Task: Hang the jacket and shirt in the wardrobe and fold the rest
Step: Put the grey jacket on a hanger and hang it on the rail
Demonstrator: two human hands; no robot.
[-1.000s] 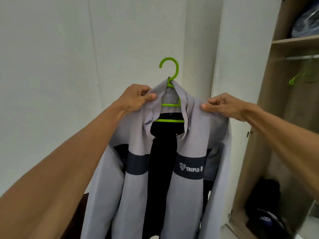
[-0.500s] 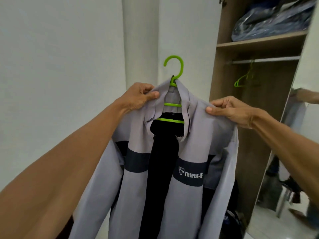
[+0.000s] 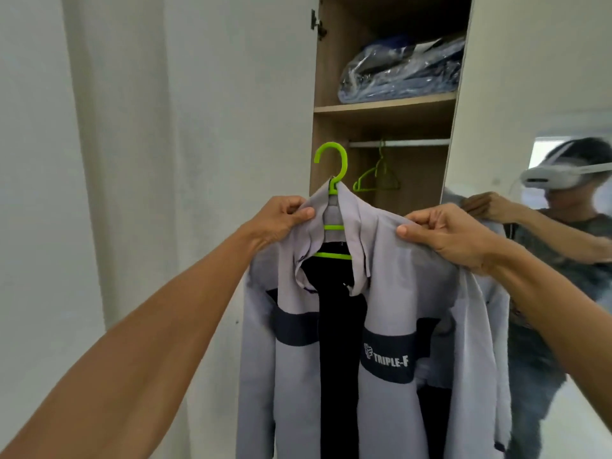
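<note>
Left hand point(image 3: 281, 220) pinches the grey jacket point(image 3: 407, 293) at the collar on the left shoulder, thumb on top, fingers curled into the cloth. Right hand point(image 3: 443, 236) grips the right shoulder seam, thumb forward, fingers bent over the fabric. Both arms are stretched forward.

The jacket is held up in the air in front of the open wardrobe point(image 3: 326, 134), not on the rail. It is draped on a lime-green plastic hanger point(image 3: 332, 167) whose hook sticks up above the collar, free of anything. The front is open and shows dark lining; a navy band crosses the chest with a white "TRIPLE-F" logo on one panel. The sleeves hang down.

Wardrobe: wood-tone inside, white left door point(image 3: 238, 94) swung open with a hinge point(image 3: 318, 26) near its top. A shelf point(image 3: 384, 109) carries a clear-plastic-wrapped blue bundle point(image 3: 400, 74) that runs from about mid-shelf to the right edge. Below the shelf is a metal rail point(image 3: 397, 143), and a spare green hanger point(image 3: 377, 180) hangs from it left of the middle, empty.

The right door point(image 3: 530, 77) has a mirror face. Its reflection point(image 3: 569, 233) shows a person in a dark tee and white headset, hand raised to the jacket.

Room: plain white walls point(image 3: 33, 160), with pale floor seen in the mirror's lower corner.
</note>
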